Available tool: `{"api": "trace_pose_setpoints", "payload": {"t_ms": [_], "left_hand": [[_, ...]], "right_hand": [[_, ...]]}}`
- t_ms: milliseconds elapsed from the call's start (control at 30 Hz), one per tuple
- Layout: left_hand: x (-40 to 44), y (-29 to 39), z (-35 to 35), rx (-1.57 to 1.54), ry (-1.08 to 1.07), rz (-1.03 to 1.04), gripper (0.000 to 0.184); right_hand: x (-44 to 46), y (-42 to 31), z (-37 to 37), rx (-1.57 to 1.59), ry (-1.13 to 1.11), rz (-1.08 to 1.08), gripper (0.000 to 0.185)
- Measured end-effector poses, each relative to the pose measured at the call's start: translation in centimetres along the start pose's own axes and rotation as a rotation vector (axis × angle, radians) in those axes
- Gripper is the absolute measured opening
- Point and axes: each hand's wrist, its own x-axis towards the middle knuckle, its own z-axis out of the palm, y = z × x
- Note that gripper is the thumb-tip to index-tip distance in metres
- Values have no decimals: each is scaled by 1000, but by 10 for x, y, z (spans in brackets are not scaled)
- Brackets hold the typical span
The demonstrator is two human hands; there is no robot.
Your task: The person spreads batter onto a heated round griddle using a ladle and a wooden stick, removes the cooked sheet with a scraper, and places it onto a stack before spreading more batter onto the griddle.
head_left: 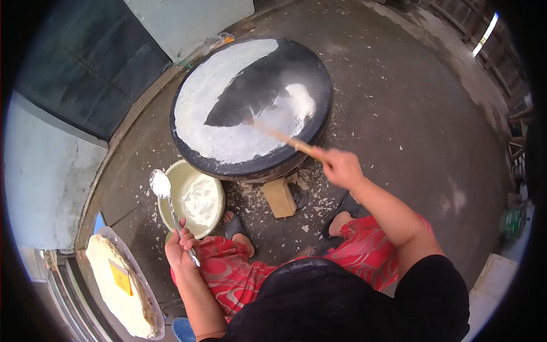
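My right hand (341, 167) is closed round the handle of a wooden batter spreader (293, 142), its far end blurred over a large round black griddle (245, 91). White batter (199, 122) coats the griddle's left and near side in a broad curved band, and a thicker blob lies at its right. A dark bare patch shows in the middle. Closed on a metal ladle (171, 205), my left hand (181, 248) keeps its batter-coated bowl over the left edge of a pale basin (221, 191) with white batter in it.
A tray (156, 313) at lower left bears a stack of pale thin sheets (117, 308) with a yellow-orange piece on top. A tan block (279, 198) lies between my feet, below the griddle. Pale flakes litter the floor. A wall and dark door (91, 68) stand at left.
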Motion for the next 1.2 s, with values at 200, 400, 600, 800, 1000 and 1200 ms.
{"api": "trace_pose_setpoints", "payload": {"t_ms": [200,400,600,800,1000,1200], "left_hand": [[4,-7,7,17,0,31,33],[18,-8,12,-2,44,44,34],[23,-17,25,-4,35,14,34],[35,-19,31,6,126,59,34],[37,-24,42,-9,85,40,34],[44,-26,42,-55,127,20,34]], "right_hand": [[45,91,-19,-392,96,-27,45],[59,68,-11,94,-83,-62,45],[89,163,-31,-348,124,-186,46],[133,136,0,17,12,-146,42],[151,200,-25,-335,66,-53,43],[202,166,16,-92,127,-28,47]]}}
